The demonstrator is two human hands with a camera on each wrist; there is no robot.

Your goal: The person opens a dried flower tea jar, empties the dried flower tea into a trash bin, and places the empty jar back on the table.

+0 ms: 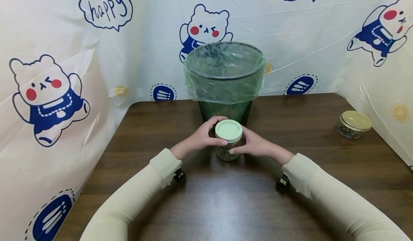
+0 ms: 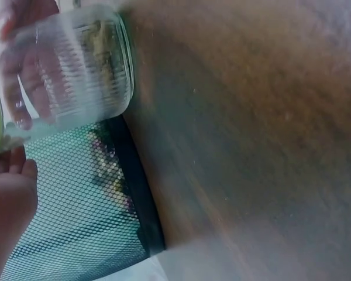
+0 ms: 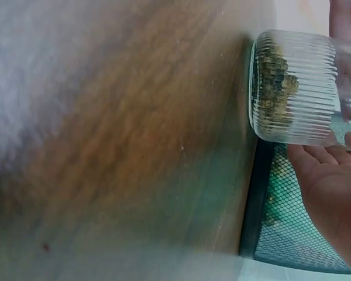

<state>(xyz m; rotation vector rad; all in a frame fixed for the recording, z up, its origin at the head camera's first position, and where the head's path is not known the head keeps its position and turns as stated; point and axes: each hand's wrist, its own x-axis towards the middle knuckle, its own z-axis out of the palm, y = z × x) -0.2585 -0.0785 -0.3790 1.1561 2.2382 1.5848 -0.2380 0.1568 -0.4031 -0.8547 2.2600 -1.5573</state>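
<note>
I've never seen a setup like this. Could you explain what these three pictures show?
There's no machine: a person works bare-handed. The wide picture comes from a head-worn camera; the sideways close-ups come from the left wrist camera and right wrist camera. On the brown table stand a mesh bin lined with a green bag and, far right, a gold-lidded jar. In front of the bin, the left hand and right hand together hold a ribbed glass jar with a pale green lid.

- In our head view, we look forward and down from above.
- Our 2 wrist views, low, close and sideways, share the jar (image 3: 292,88) and bin (image 3: 298,219).
</note>
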